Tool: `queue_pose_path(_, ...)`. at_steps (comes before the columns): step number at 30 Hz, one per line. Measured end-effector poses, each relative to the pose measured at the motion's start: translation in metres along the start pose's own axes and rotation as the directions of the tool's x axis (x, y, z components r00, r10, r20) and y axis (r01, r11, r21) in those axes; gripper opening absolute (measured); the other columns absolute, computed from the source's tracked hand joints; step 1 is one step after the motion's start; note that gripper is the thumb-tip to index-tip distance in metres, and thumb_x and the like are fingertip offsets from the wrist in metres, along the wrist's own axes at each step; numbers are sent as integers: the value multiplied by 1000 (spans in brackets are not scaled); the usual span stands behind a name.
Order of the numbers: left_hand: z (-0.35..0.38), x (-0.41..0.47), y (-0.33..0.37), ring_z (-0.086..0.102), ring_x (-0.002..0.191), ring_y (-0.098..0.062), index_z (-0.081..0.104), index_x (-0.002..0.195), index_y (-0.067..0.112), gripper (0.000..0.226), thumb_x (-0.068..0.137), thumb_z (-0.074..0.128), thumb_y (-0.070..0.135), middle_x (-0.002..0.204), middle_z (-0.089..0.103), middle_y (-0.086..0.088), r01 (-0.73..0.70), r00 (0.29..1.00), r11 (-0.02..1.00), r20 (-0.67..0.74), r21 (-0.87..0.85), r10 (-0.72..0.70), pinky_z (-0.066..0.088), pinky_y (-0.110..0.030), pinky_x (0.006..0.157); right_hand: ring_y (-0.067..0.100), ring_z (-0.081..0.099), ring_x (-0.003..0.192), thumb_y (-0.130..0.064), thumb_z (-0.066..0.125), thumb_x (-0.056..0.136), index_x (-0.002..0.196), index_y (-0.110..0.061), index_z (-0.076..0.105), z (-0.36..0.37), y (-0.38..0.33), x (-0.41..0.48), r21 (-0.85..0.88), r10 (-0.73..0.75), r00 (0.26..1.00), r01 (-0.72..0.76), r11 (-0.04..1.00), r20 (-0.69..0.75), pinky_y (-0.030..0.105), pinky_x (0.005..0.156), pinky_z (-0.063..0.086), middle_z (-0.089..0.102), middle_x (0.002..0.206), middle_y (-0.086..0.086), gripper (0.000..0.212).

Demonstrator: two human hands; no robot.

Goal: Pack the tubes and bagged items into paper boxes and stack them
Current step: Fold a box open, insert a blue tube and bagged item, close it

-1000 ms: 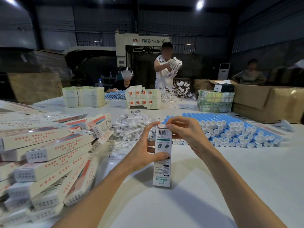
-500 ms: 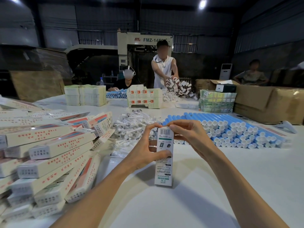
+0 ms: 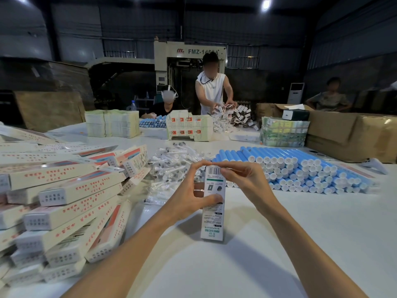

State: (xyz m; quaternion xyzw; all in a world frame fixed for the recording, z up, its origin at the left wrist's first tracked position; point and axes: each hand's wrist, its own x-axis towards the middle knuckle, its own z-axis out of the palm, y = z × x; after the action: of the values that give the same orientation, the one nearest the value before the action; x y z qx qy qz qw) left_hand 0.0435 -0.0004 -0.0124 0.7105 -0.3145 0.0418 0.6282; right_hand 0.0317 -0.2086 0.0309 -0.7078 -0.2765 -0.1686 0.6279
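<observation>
A broad white tabletop (image 3: 300, 244) runs the length of a dim, metal-walled workshop. Closest in, a narrow paper box (image 3: 212, 222) stands on end near the middle of the tabletop, barcode uppermost. The left hand (image 3: 189, 198) grips it around the middle, thumb across the printed face and the other fingers curled behind. The right hand (image 3: 247, 179) pinches the top edge of the box between thumb and fingertips, and the two forefingers meet just above the barcode. To the left lies a sprawling heap of packed boxes (image 3: 64, 201), long cream cartons with red lettering, piled at angles several layers deep. Just behind the hands is a loose pile of bagged items (image 3: 171, 166), small white pieces in clear sleeves. Beside it to the right, blue tubes (image 3: 300, 168) with white caps are stacked in neat rows, caps facing this way. Farther along the tabletop are bundles of flat cartons (image 3: 111, 125), a block of folded sleeves (image 3: 189, 127) with red squares, and a green wrapped bundle (image 3: 283, 134) against big brown cardboard cases (image 3: 352, 136). At the far end a standing person (image 3: 211, 91) in a white sleeveless top handles a fan of small boxes, a masked person (image 3: 165, 104) sits beside them, and a third person (image 3: 330, 97) sits off to the right. Behind them stands a beige machine (image 3: 189, 59).
</observation>
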Motion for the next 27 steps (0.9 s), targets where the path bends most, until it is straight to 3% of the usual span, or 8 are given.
queue_pose_path(8, 2, -1, 0, 78, 105, -22, 38, 145, 38, 84, 85, 92, 18, 117, 79, -1, -15, 1000, 1000, -8, 16, 15, 64, -30, 78, 24, 77, 103, -1, 70, 97, 115, -7, 80, 5, 6, 1, -45, 9, 999, -12, 999, -51, 32, 85, 58, 81, 108, 6, 22)
queue_pose_path(11, 4, -1, -3, 78, 106, -24, 38, 145, 40, 83, 86, 90, 12, 117, 78, -5, -18, 999, 1000, -27, -8, 18, 64, -31, 80, 26, 71, 118, -15, 69, 100, 127, -14, 75, 11, 12, -5, 99, 61, 997, -57, 993, -40, 39, 98, 57, 76, 124, 5, 27)
queue_pose_path(15, 2, -1, -3, 75, 112, -26, 38, 143, 46, 83, 85, 91, 20, 122, 74, -4, 2, 994, 999, -110, -42, -6, 63, -37, 90, 20, 64, 130, -33, 61, 106, 146, -31, 59, 19, 19, -11, 302, 247, 967, -253, 919, 59, 35, 105, 54, 68, 139, 2, 40)
queue_pose_path(17, 0, -1, -3, 74, 114, -23, 36, 140, 48, 82, 86, 90, 19, 116, 77, -4, 14, 992, 998, -126, -65, -22, 62, -38, 95, 27, 63, 129, -45, 49, 108, 140, -34, 64, 24, 22, -16, 256, 326, 936, -349, 901, 131, 41, 105, 54, 69, 137, 6, 37)
queue_pose_path(19, 1, -3, -4, 76, 109, -23, 36, 139, 48, 80, 86, 90, 19, 113, 79, -6, 18, 991, 994, -129, -104, -31, 64, -37, 88, 32, 66, 125, -57, 36, 109, 136, -37, 67, 31, 25, -21, 241, 396, 898, -434, 868, 191, 45, 102, 56, 69, 137, 10, 47)
queue_pose_path(22, 4, -7, -3, 75, 105, -24, 38, 141, 48, 79, 85, 90, 26, 109, 77, -7, 14, 986, 994, -164, -105, -31, 65, -50, 79, 31, 71, 108, -63, 33, 107, 138, -35, 66, 33, 22, -26, 199, 423, 873, -471, 859, 242, 39, 93, 59, 73, 123, 13, 53)
queue_pose_path(24, 6, -7, -2, 67, 112, -24, 36, 146, 48, 81, 85, 88, 33, 115, 73, -6, 2, 982, 1000, -190, 5, -1, 63, -49, 86, 27, 71, 99, -64, 39, 105, 138, -33, 64, 27, 17, -32, 149, 421, 875, -461, 875, 238, 34, 87, 59, 74, 110, 13, 51)
queue_pose_path(27, 14, -6, -2, 59, 116, -15, 27, 152, 55, 87, 90, 85, 36, 133, 58, 6, 21, 989, 968, -149, 251, 17, 55, -33, 95, 22, 73, 91, -65, 45, 103, 137, -30, 55, 7, 15, -41, -49, 429, 896, -426, 903, 113, 38, 87, 60, 74, 112, 8, 49)
